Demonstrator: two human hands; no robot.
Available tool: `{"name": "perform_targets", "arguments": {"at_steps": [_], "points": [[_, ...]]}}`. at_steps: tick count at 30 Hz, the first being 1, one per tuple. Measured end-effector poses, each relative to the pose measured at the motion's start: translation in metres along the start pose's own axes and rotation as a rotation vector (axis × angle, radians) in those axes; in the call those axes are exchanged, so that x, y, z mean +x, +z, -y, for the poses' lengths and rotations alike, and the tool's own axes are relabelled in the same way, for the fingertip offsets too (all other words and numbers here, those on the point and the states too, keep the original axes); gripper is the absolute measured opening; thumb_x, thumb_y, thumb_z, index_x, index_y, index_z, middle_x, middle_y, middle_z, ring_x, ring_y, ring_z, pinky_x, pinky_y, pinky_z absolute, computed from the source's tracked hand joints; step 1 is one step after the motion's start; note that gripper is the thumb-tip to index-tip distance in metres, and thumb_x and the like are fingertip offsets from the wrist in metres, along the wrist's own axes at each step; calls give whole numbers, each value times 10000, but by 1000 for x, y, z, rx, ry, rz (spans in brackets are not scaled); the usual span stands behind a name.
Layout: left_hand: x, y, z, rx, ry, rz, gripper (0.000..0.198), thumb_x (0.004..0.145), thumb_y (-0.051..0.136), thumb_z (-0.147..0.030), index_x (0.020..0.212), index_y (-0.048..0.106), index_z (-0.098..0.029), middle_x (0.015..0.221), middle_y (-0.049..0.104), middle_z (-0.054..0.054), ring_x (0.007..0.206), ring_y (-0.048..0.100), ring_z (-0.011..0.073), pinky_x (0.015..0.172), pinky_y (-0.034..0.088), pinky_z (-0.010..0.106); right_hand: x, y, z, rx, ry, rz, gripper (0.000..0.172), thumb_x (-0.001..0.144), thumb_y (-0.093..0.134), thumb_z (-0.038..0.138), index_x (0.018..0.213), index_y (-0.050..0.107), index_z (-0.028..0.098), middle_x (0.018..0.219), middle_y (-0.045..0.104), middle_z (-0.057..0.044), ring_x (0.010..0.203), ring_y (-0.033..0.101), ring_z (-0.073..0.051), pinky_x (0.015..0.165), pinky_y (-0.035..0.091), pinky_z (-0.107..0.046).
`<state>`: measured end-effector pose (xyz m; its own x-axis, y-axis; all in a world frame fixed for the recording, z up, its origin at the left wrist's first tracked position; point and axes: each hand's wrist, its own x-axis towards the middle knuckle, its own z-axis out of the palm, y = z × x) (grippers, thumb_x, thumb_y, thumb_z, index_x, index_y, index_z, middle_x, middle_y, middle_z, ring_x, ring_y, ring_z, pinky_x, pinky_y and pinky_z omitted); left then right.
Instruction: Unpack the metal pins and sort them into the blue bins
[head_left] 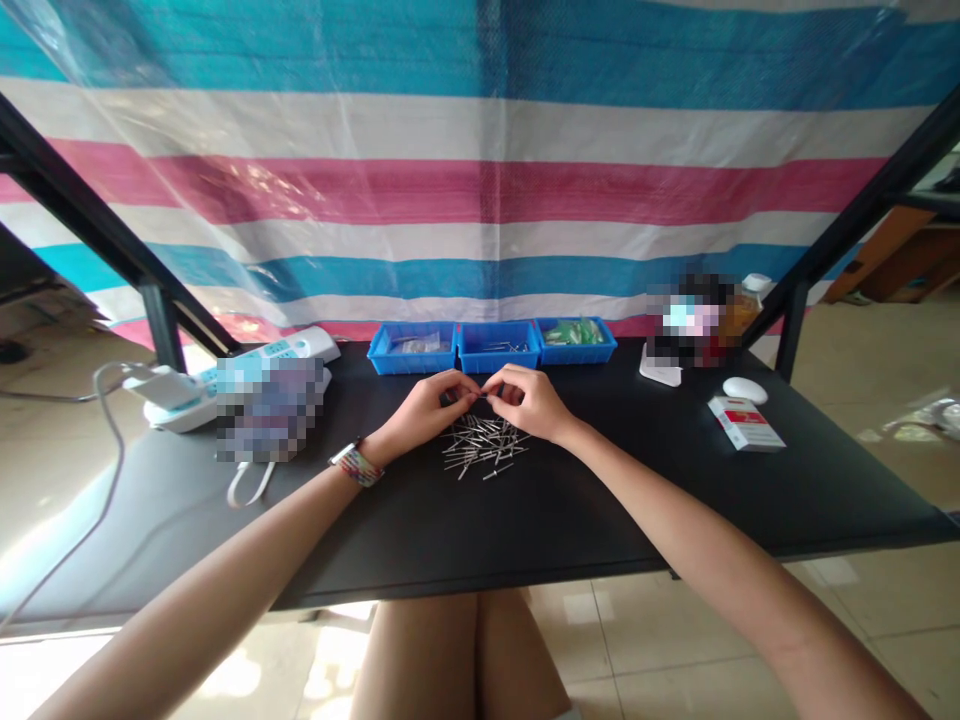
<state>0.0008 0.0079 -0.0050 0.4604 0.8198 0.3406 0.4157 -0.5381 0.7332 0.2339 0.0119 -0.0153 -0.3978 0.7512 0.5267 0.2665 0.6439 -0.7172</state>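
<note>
A loose pile of several small metal pins (484, 447) lies on the black table (600, 490). Just behind the pile my left hand (429, 408) and my right hand (529, 400) meet, fingertips pinched together on one small metal pin held between them. A beaded bracelet sits on my left wrist. Behind the hands stand three blue trays (495, 346) in a row, holding small parts.
A white power strip with a cable (180, 395) lies at the left. A red-and-white box (746, 423), a white round object (745, 389) and a bottle (742, 305) stand at the right. A striped tarp hangs behind. Black frame legs flank the table.
</note>
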Motion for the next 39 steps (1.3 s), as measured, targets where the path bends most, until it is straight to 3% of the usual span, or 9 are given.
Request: {"name": "perform_targets", "arguments": {"at_steps": [3,9,13,17,24,30,36,39], "points": [[2,1,-3,-156,-35,-31,333,955,718,-503,999,753,-174,950,771,77,875,711,214,785,571,324,0,5,2,36,57,-8,53,873,725,258,884,723,206,806,705,-8,639,602,-136,604,471,-262],[3,0,-9,-305,-103,-56,426,901,782,-584,956,769,-162,987,795,96,911,731,228,866,597,358,0,14,9,187,185,-42,182,840,779,359,852,667,216,772,713,5,674,641,-152,647,509,-268],[4,-2,-9,-357,-118,-54,451,921,754,-609,995,775,-165,970,801,92,880,744,217,850,606,352,-2,12,14,138,174,-88,155,895,728,369,879,661,230,808,720,-9,703,658,-167,672,527,-284],[4,-4,-10,-325,-114,-29,460,950,723,-600,1080,777,-162,896,786,73,841,736,202,805,592,326,-2,3,20,46,93,-152,136,929,676,301,1031,731,230,865,713,-26,690,630,-162,676,526,-296],[2,-4,-18,-400,-131,28,532,922,783,-534,1271,654,-154,802,776,38,756,740,189,739,583,300,-4,4,21,12,30,-63,131,942,663,260,978,785,228,955,706,-45,667,591,-149,652,516,-298],[3,-3,-15,-438,-144,39,413,949,757,-522,1109,628,-163,740,756,30,696,723,169,685,565,275,-5,8,18,29,36,-38,118,939,692,301,888,747,209,876,670,-29,657,583,-140,629,496,-278],[3,-1,-16,-455,-96,-43,396,842,861,-498,958,686,-163,822,713,16,746,695,153,710,564,269,-3,7,9,105,131,-128,218,974,666,390,859,694,206,838,644,-26,663,612,-153,577,495,-266],[2,-2,-19,-383,-88,-89,389,883,813,-530,933,720,-156,843,726,34,774,690,159,727,556,270,-2,8,6,164,168,-125,263,972,668,434,848,688,202,849,655,-23,606,620,-134,552,498,-266]]}}
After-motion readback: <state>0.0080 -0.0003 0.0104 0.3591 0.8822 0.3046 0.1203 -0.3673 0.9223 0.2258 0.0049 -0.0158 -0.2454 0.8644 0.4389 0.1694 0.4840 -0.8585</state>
